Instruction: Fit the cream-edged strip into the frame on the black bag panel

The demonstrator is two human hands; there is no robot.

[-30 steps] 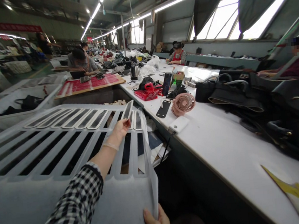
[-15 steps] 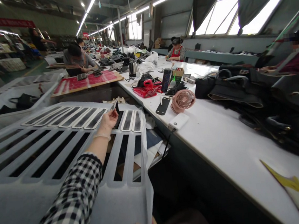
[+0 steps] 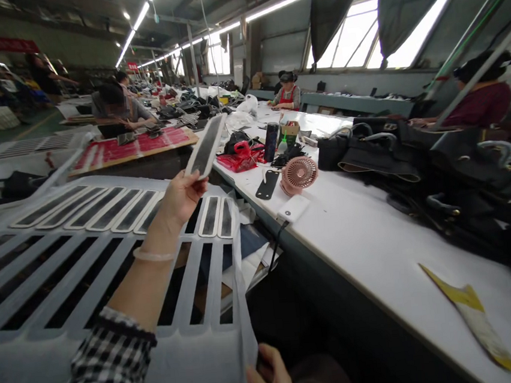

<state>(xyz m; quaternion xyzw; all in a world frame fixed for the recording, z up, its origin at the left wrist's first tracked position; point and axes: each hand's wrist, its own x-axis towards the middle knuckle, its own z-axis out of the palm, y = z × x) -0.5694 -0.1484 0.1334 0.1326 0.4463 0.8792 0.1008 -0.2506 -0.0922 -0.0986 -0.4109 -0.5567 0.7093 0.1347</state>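
Note:
My left hand (image 3: pixel 181 198), in a black-and-white checked sleeve, pinches the lower end of a long strip (image 3: pixel 207 148), dark with a pale border, held up at a slant. Below it spreads a grey slotted plastic sheet (image 3: pixel 132 366) with rows of long openings. Similar pale-edged strips (image 3: pixel 74 209) lie side by side along its far part, with two more (image 3: pixel 216 216) near its right edge. My right hand (image 3: pixel 273 376) is at the sheet's near right edge, its fingers curled toward the thumb. Whether anything is between those fingers is hidden.
A white table (image 3: pixel 354 236) runs along my right. On it are a pink fan (image 3: pixel 299 175), a white power bank (image 3: pixel 293 209), a phone case (image 3: pixel 267 184), a yellow-and-white tool (image 3: pixel 470 309) and piled black bags (image 3: pixel 414 152). Several people work farther off.
My left hand has lifted the strip up off the slotted sheet, leaving a dark gap in the row. My right hand has shifted slightly right and up at the sheet's edge. The view has turned slightly right.

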